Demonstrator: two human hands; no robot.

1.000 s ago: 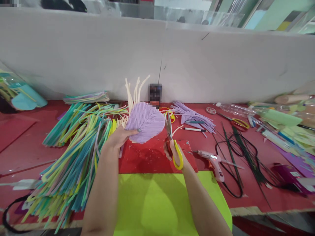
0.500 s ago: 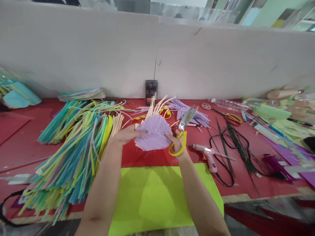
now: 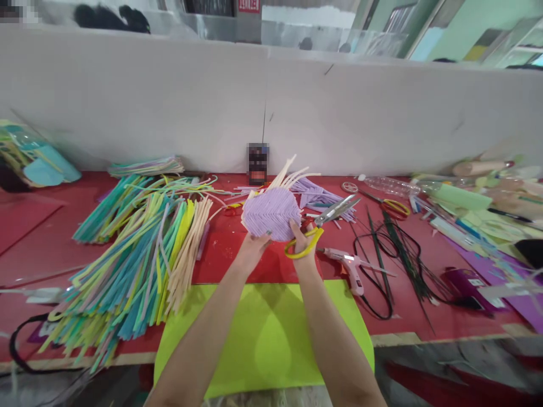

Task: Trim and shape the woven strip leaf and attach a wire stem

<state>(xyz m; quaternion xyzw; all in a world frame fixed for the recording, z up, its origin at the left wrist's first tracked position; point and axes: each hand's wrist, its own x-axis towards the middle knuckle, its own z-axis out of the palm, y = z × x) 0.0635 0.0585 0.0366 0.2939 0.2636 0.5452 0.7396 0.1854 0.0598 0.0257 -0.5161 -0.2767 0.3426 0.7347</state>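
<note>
Now left hand (image 3: pixel 254 247) is gripping purple leaf (image 3: pixel 271 212) lower down; right hand (image 3: pixel 301 241) is gripping leaf and scissors (image 3: pixel 326 216); cutting seemingly pausing.

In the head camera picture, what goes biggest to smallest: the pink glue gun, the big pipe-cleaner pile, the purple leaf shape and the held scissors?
1. Pipe-cleaner pile
2. Purple leaf shape
3. Pink glue gun and held scissors: too alike to rank.

The leaf (image 3: pixel 271 213) looks matt and ridged, the scissor blades (image 3: pixel 329 212) shiny metal.
</note>
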